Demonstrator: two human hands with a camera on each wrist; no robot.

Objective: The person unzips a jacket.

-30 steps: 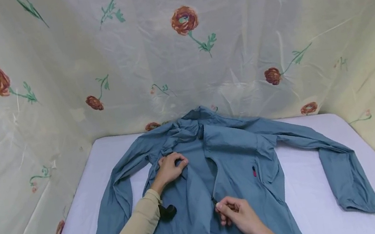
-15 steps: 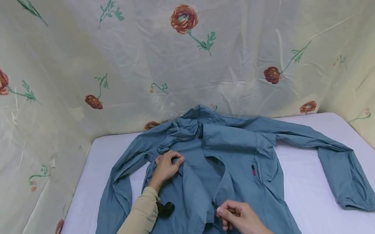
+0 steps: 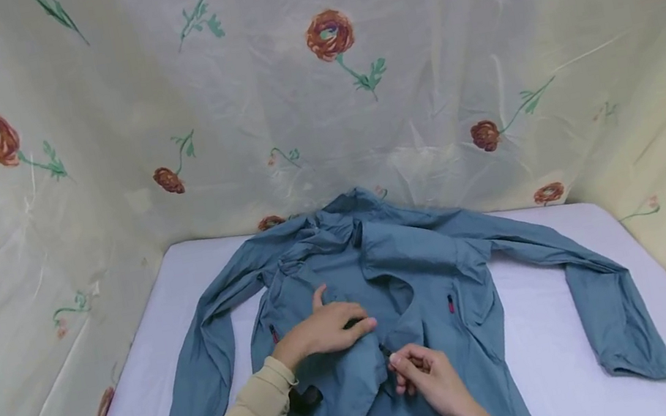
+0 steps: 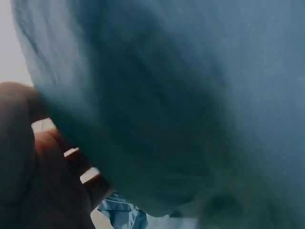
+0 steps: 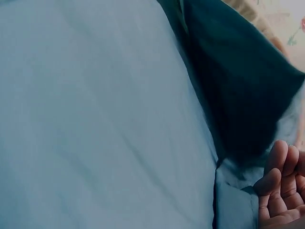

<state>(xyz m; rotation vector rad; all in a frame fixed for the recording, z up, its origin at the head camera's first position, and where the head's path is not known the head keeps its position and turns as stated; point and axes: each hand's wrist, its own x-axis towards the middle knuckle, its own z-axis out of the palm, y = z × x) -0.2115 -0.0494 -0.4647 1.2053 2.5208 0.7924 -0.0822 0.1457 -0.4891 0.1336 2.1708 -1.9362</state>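
Observation:
A blue-grey zip jacket (image 3: 451,269) lies spread front up, its upper front parted. Near the middle of the front, the right hand (image 3: 430,377) pinches the small dark zipper pull (image 3: 386,350) between thumb and index finger. Over the left front panel (image 3: 347,399), close to the opening, is the left hand (image 3: 330,327), thumb and one finger spread apart. In the left wrist view, cloth hides part of the left hand's fingers (image 4: 71,160). The right wrist view shows the right hand's curled fingers (image 5: 283,179) beside the jacket's edge; the pull is hidden there.
The jacket lies on a white-covered table (image 3: 553,355). Its sleeves reach out left and right (image 3: 615,314). Flower-printed curtains (image 3: 416,74) enclose the back and both sides. A black strap end (image 3: 306,398) shows under the left forearm.
The left hand has let go of the upper left panel and moved right and toward the wearer, near the zipper. The right hand keeps pinching the zipper pull, almost in place.

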